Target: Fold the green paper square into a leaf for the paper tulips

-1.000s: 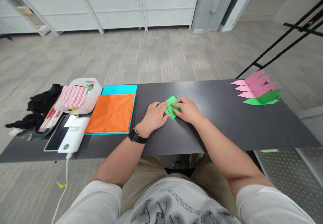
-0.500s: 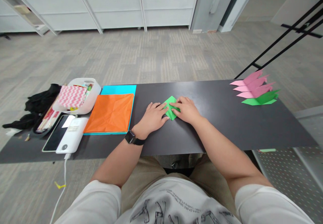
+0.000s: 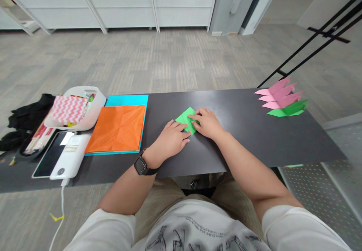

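A small folded piece of green origami paper [image 3: 184, 118] lies on the dark tabletop in front of me, partly covered by my fingers. My left hand [image 3: 173, 140] rests flat at its lower left, fingers stretched out, fingertips touching the near edge. From the right, my right hand [image 3: 207, 123] lies over the paper's right side, its fingers extended and pressing on the surface. At the far right stand several folded pink paper shapes [image 3: 278, 95] in a row, with a green folded paper shape [image 3: 288, 109] nearest to me.
Left of my hands, orange paper [image 3: 115, 128] lies on blue sheets [image 3: 128, 100]. Farther left are a white basket [image 3: 97, 107] holding a pink zigzag item, a white power bank [image 3: 69, 158] with a cable, a phone [image 3: 51, 155] and black cloth [image 3: 31, 111].
The green paper has turned and shows a wider area at its upper left. My left hand has slid toward me along its near edge. The view has shifted slightly.
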Available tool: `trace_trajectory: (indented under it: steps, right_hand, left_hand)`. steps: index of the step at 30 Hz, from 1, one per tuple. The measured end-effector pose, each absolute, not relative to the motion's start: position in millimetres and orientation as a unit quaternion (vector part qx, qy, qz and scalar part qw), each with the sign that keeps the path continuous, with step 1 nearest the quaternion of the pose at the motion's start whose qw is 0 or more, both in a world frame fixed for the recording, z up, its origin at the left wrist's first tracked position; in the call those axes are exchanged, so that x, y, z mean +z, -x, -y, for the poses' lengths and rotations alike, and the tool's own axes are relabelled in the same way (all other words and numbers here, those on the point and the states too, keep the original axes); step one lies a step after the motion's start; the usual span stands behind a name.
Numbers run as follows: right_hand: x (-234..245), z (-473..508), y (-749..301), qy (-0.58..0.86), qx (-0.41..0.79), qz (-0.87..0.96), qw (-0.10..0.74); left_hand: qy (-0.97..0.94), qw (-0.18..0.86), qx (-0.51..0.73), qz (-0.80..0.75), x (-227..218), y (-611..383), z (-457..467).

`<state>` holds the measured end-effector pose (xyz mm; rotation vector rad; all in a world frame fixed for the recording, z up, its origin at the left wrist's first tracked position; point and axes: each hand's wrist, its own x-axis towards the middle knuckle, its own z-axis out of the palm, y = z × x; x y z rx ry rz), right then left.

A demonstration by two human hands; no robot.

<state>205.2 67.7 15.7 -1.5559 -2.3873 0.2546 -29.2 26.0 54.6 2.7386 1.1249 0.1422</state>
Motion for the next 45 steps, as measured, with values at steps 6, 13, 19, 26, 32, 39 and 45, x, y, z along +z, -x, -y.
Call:
trace_trajectory:
  steps: [6,13,19,26,32,39,45]
  right_hand:
    - [16.6,-67.8,-204.5,0.541,0.090,0.825,0.138]
    - [19.3,-66.0,-204.4,0.539,0.094,0.826,0.136]
    - [20.9,-64.5,-202.8,0.540,0.099,0.824,0.139]
    - [17.8,-64.8,-203.0,0.539,0.097,0.823,0.148]
    - [15.1,-66.1,-203.1,0.537,0.088,0.826,0.145]
    - [14.1,-65.4,-203.8,0.535,0.085,0.827,0.155]
    - [11.7,-70.6,-210.6,0.527,0.115,0.822,0.182]
  left_hand:
    - [-0.922,0.098,0.035,-0.374,57.9,29.7,-23.7]
    - [-0.920,0.125,0.013,-0.373,64.8,32.6,-23.4]
    - [-0.904,0.142,0.056,-0.399,57.0,32.1,-27.9]
    - [-0.894,0.106,0.083,-0.427,44.4,31.2,-39.8]
    - [-0.878,0.098,0.108,-0.456,39.7,29.7,-51.2]
    - [-0.852,0.086,0.129,-0.500,36.2,18.5,-59.1]
    - [-0.857,0.073,0.123,-0.495,35.2,16.5,-53.4]
